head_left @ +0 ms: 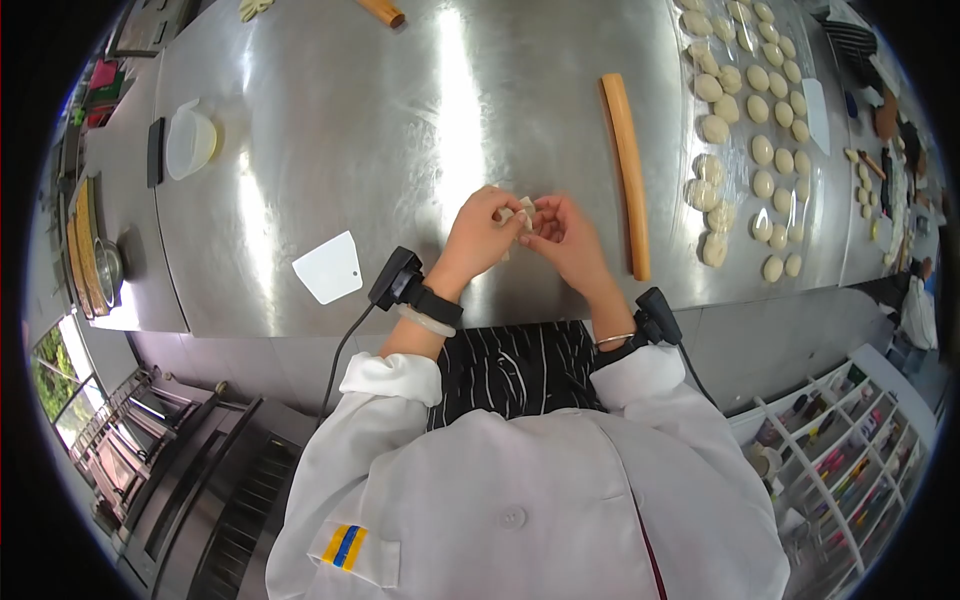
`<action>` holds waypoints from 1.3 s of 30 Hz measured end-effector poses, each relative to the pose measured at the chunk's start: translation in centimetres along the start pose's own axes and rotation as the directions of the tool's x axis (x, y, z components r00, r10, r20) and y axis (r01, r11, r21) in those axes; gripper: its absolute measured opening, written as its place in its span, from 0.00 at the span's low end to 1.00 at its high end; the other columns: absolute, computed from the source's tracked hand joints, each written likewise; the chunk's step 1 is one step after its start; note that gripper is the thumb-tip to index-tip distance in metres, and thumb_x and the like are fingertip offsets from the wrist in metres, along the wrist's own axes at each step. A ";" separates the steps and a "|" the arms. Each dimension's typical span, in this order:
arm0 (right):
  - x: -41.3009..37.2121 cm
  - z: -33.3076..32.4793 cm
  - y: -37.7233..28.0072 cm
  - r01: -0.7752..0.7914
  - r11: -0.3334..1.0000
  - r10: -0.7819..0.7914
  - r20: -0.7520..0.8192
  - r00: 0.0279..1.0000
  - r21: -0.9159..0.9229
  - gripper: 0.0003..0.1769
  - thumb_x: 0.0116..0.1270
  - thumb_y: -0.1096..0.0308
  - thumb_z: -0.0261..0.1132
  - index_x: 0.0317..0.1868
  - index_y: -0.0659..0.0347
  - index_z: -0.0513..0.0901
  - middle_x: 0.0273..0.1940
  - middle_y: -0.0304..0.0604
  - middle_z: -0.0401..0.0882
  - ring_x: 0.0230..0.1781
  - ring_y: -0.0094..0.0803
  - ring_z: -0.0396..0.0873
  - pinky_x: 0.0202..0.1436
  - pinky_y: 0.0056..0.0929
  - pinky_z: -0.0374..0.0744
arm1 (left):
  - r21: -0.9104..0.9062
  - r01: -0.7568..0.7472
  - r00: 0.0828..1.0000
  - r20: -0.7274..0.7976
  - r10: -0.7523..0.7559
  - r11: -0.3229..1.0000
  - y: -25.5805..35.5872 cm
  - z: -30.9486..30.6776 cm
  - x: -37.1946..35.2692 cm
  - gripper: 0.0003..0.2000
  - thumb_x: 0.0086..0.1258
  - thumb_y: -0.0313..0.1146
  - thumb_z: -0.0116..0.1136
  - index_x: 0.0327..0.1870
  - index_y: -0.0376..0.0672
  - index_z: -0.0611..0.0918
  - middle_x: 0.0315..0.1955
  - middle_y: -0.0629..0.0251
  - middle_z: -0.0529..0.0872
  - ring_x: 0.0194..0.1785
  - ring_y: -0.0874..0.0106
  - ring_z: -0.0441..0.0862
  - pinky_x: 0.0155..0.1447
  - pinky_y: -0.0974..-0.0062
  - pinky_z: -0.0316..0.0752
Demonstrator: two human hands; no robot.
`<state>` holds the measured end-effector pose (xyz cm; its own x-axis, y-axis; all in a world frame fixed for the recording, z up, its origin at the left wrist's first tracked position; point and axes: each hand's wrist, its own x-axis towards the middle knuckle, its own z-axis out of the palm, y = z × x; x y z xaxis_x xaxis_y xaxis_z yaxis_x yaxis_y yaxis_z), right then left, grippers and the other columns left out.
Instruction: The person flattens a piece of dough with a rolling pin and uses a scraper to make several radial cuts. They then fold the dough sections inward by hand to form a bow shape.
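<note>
Over the steel table, near its front edge, my two hands meet with bent fingers around a small piece of pale dough (pixel 527 208). My left hand (pixel 478 232) pinches it from the left, its fingers partly covering it. From the other side, the thumb and fingers of my right hand (pixel 566 240) close on the same dough. A wooden rolling pin (pixel 626 175) lies lengthwise to the right of my right hand. Left of my left hand lies a white dough scraper (pixel 328 268).
Many round dough balls (pixel 761 150) stand in rows on the right side of the steel table (pixel 380 130). A plastic measuring cup (pixel 190 140) stands at left beside a dark flat object (pixel 155 152). Another rolling pin (pixel 382 11) and a dough lump (pixel 254 8) lie at the far edge.
</note>
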<state>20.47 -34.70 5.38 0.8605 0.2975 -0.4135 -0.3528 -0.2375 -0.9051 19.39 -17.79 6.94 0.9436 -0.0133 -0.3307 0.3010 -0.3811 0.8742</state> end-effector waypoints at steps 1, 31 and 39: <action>-0.3 0.2 0.1 0.000 1.000 0.001 -0.014 1.000 0.010 0.23 0.56 0.70 0.73 0.51 0.64 0.76 0.32 0.37 0.80 0.31 0.22 0.75 0.38 0.23 0.76 | -0.012 0.030 0.999 0.033 -0.030 0.999 0.1 -0.1 -0.1 0.08 0.66 0.32 0.61 0.41 0.39 0.83 0.29 0.67 0.78 0.33 0.76 0.73 0.40 0.76 0.71; -1.8 1.4 0.8 -0.154 0.969 0.075 -0.364 0.928 -0.192 0.10 0.62 0.66 0.67 0.32 0.66 0.84 0.26 0.52 0.82 0.25 0.44 0.80 0.31 0.36 0.76 | 0.356 -0.100 0.994 0.082 0.076 0.929 0.6 1.8 2.5 0.05 0.62 0.28 0.61 0.32 0.37 0.80 0.26 0.57 0.81 0.31 0.61 0.79 0.37 0.67 0.74; -1.8 1.3 0.6 -0.184 0.943 0.090 -0.321 0.943 -0.277 0.11 0.61 0.65 0.68 0.33 0.66 0.83 0.26 0.52 0.82 0.26 0.48 0.80 0.32 0.38 0.76 | 0.401 -0.056 0.997 0.078 0.027 0.914 1.1 2.0 2.7 0.08 0.60 0.28 0.61 0.37 0.38 0.75 0.27 0.56 0.81 0.33 0.58 0.80 0.39 0.63 0.75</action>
<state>18.27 -34.19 5.47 0.8974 -0.0375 -0.4396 -0.3896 -0.5350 -0.7497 22.03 -20.07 6.33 0.9377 -0.0960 -0.3338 0.1669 -0.7181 0.6756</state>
